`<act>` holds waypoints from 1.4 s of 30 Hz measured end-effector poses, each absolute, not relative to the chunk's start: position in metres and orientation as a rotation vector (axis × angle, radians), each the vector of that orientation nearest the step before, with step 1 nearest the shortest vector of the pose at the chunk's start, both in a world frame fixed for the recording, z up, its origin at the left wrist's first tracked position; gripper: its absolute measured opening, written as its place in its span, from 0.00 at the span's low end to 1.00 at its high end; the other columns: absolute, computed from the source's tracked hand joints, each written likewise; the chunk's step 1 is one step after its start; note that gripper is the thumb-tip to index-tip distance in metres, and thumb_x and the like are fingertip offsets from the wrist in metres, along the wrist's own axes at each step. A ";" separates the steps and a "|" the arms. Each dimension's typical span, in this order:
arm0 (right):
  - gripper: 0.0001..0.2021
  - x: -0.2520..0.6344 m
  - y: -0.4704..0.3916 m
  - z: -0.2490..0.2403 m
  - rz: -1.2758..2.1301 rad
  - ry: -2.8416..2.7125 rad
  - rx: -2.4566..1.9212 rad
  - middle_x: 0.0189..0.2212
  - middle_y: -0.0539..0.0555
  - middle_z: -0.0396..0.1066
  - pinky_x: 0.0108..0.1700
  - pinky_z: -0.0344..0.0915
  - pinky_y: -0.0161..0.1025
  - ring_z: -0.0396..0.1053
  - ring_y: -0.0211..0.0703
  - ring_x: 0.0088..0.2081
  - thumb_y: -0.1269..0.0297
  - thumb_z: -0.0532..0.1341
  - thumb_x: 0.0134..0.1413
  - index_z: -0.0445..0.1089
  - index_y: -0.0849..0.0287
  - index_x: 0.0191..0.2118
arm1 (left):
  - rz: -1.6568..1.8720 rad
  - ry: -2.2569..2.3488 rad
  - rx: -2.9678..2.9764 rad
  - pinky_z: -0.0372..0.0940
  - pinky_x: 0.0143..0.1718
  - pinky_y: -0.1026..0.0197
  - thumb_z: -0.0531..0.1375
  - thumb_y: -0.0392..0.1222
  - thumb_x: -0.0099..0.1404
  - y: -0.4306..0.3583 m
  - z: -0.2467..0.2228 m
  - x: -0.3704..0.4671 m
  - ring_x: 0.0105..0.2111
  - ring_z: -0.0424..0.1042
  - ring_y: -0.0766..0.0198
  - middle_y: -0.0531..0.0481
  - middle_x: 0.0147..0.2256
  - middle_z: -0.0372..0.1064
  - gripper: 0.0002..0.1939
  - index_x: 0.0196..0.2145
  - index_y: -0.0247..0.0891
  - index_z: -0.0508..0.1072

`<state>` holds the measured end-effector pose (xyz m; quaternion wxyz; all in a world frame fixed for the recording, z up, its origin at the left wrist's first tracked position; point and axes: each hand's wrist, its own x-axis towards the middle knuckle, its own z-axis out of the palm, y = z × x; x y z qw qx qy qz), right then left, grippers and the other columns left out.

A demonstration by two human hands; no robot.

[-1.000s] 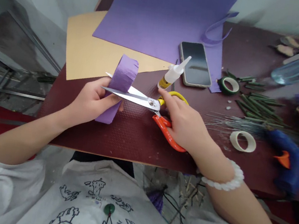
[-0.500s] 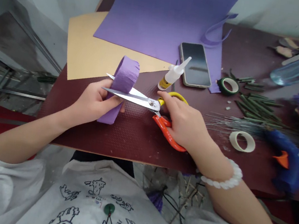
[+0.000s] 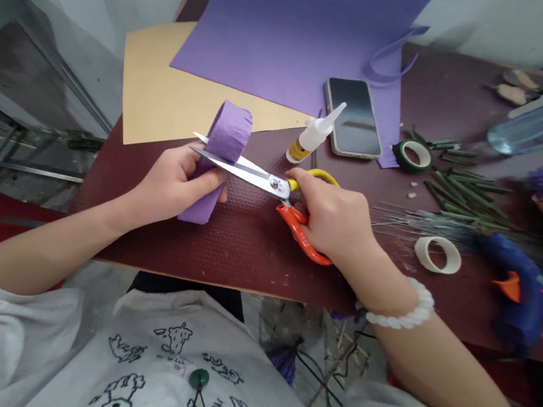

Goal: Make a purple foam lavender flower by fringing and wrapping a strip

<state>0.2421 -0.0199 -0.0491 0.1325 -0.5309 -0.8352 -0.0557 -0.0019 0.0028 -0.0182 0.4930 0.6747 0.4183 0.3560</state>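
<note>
A curled purple paper strip (image 3: 230,127) with small slits along its right edge is pinched in my left hand (image 3: 176,180). My right hand (image 3: 337,219) grips scissors (image 3: 260,176) by their yellow and red handles. The blades point left and lie slightly apart across the strip, just above my left thumb. A white glue bottle (image 3: 310,140) with a yellow label stands behind the scissors, beside a phone (image 3: 354,117).
Purple paper (image 3: 295,32) and tan paper (image 3: 151,85) cover the back. To the right are green tape (image 3: 412,155), green stems (image 3: 465,194), thin wires (image 3: 415,224), a white tape roll (image 3: 438,255), a blue glue gun (image 3: 529,293) and a clear bottle (image 3: 540,120).
The scissor handles have come closer together and the near blade has swung up toward the other. My right hand has closed a little. The strip stays in my left hand.
</note>
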 end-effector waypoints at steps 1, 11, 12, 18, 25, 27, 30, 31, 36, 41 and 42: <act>0.21 0.242 -0.020 -0.049 -0.153 -2.429 -1.551 0.31 0.57 0.75 0.27 0.54 0.39 0.70 0.46 0.31 0.57 0.50 0.57 0.68 0.64 0.49 | 0.856 1.016 1.635 0.68 0.28 0.67 0.59 0.38 0.63 0.003 -0.018 -0.002 0.25 0.72 0.68 0.53 0.23 0.71 0.06 0.28 0.35 0.68; 0.29 0.245 -0.020 -0.054 0.030 -2.420 -1.430 0.46 0.67 0.69 0.48 0.62 0.52 0.65 0.57 0.47 0.55 0.48 0.60 0.53 0.69 0.62 | 0.996 0.998 1.504 0.64 0.22 0.66 0.59 0.37 0.60 0.002 -0.026 -0.003 0.20 0.68 0.69 0.57 0.22 0.68 0.05 0.35 0.37 0.67; 0.30 0.245 -0.020 -0.054 0.052 -2.418 -1.433 0.47 0.68 0.68 0.48 0.63 0.53 0.65 0.57 0.47 0.54 0.48 0.60 0.53 0.69 0.62 | 1.022 1.006 1.513 0.64 0.22 0.66 0.59 0.38 0.60 0.002 -0.027 -0.003 0.21 0.68 0.68 0.56 0.22 0.68 0.05 0.36 0.38 0.68; 0.30 0.245 -0.021 -0.051 0.042 -2.418 -1.465 0.46 0.66 0.69 0.43 0.65 0.49 0.67 0.56 0.45 0.51 0.48 0.60 0.56 0.66 0.61 | 0.967 1.021 1.584 0.67 0.29 0.63 0.60 0.45 0.59 0.006 -0.030 -0.003 0.27 0.71 0.64 0.53 0.26 0.68 0.10 0.37 0.38 0.69; 0.29 0.243 -0.024 -0.048 -0.043 -2.417 -1.517 0.45 0.66 0.72 0.38 0.65 0.46 0.70 0.54 0.41 0.50 0.48 0.60 0.60 0.67 0.58 | 0.958 0.993 1.630 0.69 0.41 0.59 0.61 0.44 0.59 0.007 -0.030 -0.003 0.39 0.73 0.60 0.50 0.32 0.71 0.10 0.36 0.36 0.71; 0.28 0.243 -0.024 -0.048 -0.046 -2.417 -1.509 0.44 0.65 0.72 0.37 0.65 0.45 0.70 0.54 0.40 0.50 0.48 0.60 0.61 0.67 0.57 | 0.973 1.001 1.623 0.70 0.40 0.60 0.61 0.43 0.59 0.006 -0.030 -0.003 0.38 0.73 0.61 0.50 0.32 0.71 0.10 0.37 0.36 0.71; 0.27 0.243 -0.025 -0.047 -0.045 -2.418 -1.504 0.44 0.65 0.73 0.35 0.64 0.44 0.71 0.53 0.39 0.51 0.48 0.60 0.63 0.67 0.56 | 1.010 1.022 1.614 0.70 0.37 0.62 0.63 0.42 0.58 0.005 -0.029 -0.003 0.36 0.74 0.62 0.51 0.31 0.73 0.09 0.36 0.36 0.72; 0.26 0.243 -0.025 -0.047 -0.040 -2.418 -1.510 0.43 0.65 0.73 0.34 0.64 0.43 0.71 0.53 0.38 0.52 0.48 0.60 0.63 0.66 0.55 | 1.017 1.035 1.610 0.70 0.37 0.62 0.63 0.42 0.58 0.005 -0.029 -0.003 0.35 0.74 0.62 0.51 0.31 0.73 0.09 0.36 0.36 0.73; 0.23 0.242 -0.027 -0.045 -0.008 -2.420 -1.554 0.40 0.62 0.75 0.30 0.60 0.40 0.71 0.50 0.36 0.55 0.50 0.58 0.64 0.65 0.53 | 1.011 1.085 1.582 0.70 0.35 0.62 0.65 0.43 0.56 0.006 -0.028 -0.003 0.35 0.74 0.61 0.50 0.32 0.74 0.11 0.35 0.35 0.74; 0.19 0.242 -0.028 -0.045 -0.048 -2.426 -1.589 0.35 0.58 0.76 0.25 0.53 0.38 0.71 0.47 0.33 0.59 0.51 0.55 0.67 0.62 0.48 | 1.039 1.079 1.545 0.70 0.35 0.63 0.65 0.43 0.55 0.008 -0.030 -0.003 0.34 0.74 0.63 0.50 0.32 0.73 0.10 0.33 0.35 0.73; 0.19 0.242 -0.028 -0.045 -0.057 -2.429 -1.595 0.34 0.57 0.76 0.25 0.52 0.38 0.71 0.47 0.32 0.59 0.52 0.55 0.68 0.62 0.48 | 1.039 1.083 1.539 0.69 0.35 0.63 0.65 0.43 0.55 0.008 -0.030 -0.003 0.34 0.73 0.63 0.50 0.32 0.73 0.10 0.33 0.35 0.73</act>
